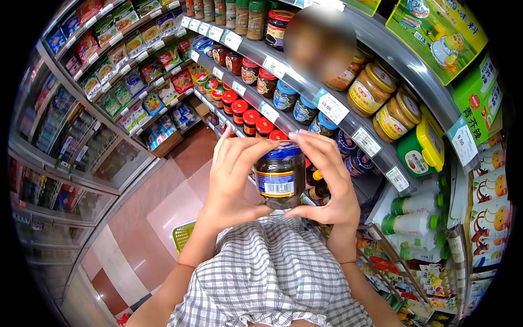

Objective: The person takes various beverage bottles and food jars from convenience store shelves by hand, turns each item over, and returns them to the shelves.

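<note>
Checked cloth [272, 267] sits closest; past it, the left hand [330, 182] and right hand [232, 180] grasp 1 jar [279, 177] between them, fingers at its blue lid, thumbs by its base, in front of those red-lidded jars [251, 121].

We're looking along the upper shelf [251, 49]: green-capped shakers [256, 20] at the far end, then yellow-lidded jars [366, 97] and a green tub [418, 147] nearer us. Next shelf down [229, 79], we've got blue-lidded jars [285, 97] beside dark jars with red labels [249, 72], and below, we see red-topped jars [238, 110] lined up in a row!
</note>
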Demonstrator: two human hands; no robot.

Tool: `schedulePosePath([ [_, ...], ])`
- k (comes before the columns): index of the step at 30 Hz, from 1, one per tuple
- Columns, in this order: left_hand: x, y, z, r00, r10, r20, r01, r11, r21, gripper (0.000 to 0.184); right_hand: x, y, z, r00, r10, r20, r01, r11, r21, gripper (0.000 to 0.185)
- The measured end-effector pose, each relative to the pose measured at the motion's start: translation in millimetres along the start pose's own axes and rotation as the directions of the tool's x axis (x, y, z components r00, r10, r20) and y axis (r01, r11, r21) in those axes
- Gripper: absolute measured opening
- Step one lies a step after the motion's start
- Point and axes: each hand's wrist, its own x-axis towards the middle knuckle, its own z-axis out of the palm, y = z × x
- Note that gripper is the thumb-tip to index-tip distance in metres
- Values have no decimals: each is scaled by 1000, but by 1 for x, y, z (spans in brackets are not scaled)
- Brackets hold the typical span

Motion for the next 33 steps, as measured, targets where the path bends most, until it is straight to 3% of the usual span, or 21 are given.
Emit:
schedulePosePath([
  [3, 4, 5, 3, 999, 21, 35, -23, 997, 68, 90, -2, -3, 1, 996, 80, 32, -78, 995, -63, 99],
  [6, 2, 2, 7, 999, 27, 24, -27, 1000, -11, 93, -8, 5, -1, 991, 133, 20, -133, 991, -8, 96],
  [11, 1, 1, 11, 998, 61, 0, -60, 974, -217, 100, -11, 15, -2, 993, 92, -78, -84, 991, 103, 87],
  [18, 4, -8, 19, 1000, -2, -4, 0, 930, -368, 112, -26, 26, 12, 947, 188, -259, -94, 937, 336, 95],
  [22, 0, -19, 29, 993, -62, 101, 107, 831, -545, 109, -30, 36, 27, 934, 175, -311, 28, 832, 553, 103],
  [23, -1, -19, 32, 991, -85, 103, 131, 784, -607, 101, -32, 38, 27, 944, 167, -283, 26, 821, 571, 106],
  [33, 2, -25, 44, 999, -37, -14, 24, 856, -517, 85, -40, 49, 25, 968, 170, -183, -8, 752, 659, 108],
])
